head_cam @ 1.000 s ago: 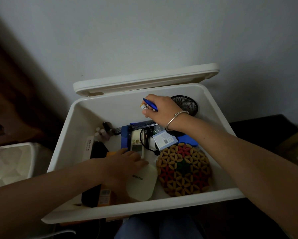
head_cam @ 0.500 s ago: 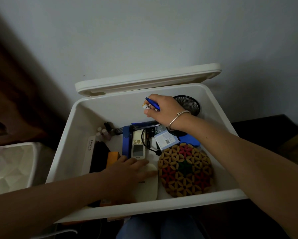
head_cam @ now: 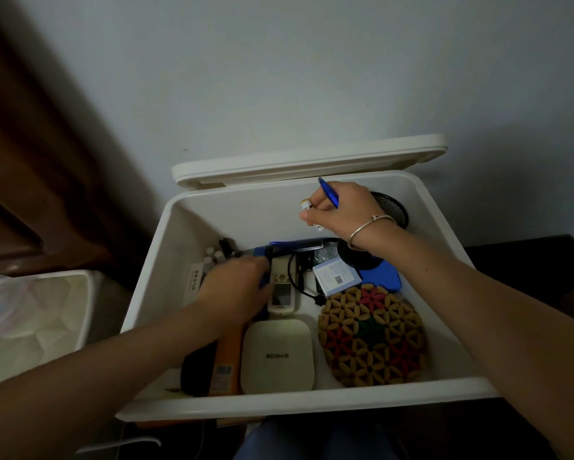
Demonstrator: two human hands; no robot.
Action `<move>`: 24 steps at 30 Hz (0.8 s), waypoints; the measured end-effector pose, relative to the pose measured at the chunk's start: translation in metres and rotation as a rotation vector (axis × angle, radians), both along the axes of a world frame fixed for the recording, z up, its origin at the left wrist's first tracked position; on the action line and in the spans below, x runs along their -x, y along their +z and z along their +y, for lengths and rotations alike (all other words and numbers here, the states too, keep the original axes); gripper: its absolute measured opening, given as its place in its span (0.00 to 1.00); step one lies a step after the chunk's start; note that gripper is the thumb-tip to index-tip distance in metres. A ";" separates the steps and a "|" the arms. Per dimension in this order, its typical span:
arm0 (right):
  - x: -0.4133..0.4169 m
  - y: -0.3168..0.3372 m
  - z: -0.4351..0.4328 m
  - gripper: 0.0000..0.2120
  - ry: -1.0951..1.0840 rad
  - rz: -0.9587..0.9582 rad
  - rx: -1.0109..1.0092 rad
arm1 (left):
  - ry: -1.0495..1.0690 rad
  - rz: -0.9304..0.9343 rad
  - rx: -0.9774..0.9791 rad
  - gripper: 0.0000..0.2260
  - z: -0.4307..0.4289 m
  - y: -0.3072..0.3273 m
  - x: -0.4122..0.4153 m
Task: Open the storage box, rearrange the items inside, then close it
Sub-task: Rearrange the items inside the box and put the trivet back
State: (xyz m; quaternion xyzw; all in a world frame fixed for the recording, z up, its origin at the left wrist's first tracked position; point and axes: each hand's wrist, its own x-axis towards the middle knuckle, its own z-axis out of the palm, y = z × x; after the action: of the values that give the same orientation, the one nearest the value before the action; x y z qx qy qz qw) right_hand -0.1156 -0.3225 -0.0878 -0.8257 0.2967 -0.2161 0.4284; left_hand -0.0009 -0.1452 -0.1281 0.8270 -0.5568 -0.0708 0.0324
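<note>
The storage box [head_cam: 192, 270] stands against the wall [head_cam: 312, 78], its lid [head_cam: 305, 162] raised behind it. Inside, along the near wall, a flat router-like case [head_cam: 276, 355] lies in the middle, a round woven trivet [head_cam: 371, 336] to its right, and a slim carton [head_cam: 226, 363] and a dark pouch [head_cam: 197, 370] to its left. Behind the case lies a remote control [head_cam: 281, 290], with a cable [head_cam: 300, 287] just to its right. A small card box [head_cam: 337, 274] rests at the trivet's far edge. A mesh cup [head_cam: 393, 209] sits in the far right corner. Small bottles [head_cam: 214, 255] stand at the far left. Left of the box, outside it, sits a lined bin [head_cam: 36, 320].
</note>
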 end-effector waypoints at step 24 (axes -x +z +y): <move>0.017 0.011 -0.019 0.07 -0.328 -0.129 -0.275 | -0.120 -0.413 -0.185 0.16 -0.086 -0.040 -0.005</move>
State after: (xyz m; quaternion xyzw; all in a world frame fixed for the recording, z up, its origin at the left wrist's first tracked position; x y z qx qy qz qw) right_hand -0.1326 -0.3415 -0.0772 -0.6846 0.4259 -0.2927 0.5140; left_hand 0.0039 -0.2312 -0.1677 0.7887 -0.5910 0.0474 -0.1625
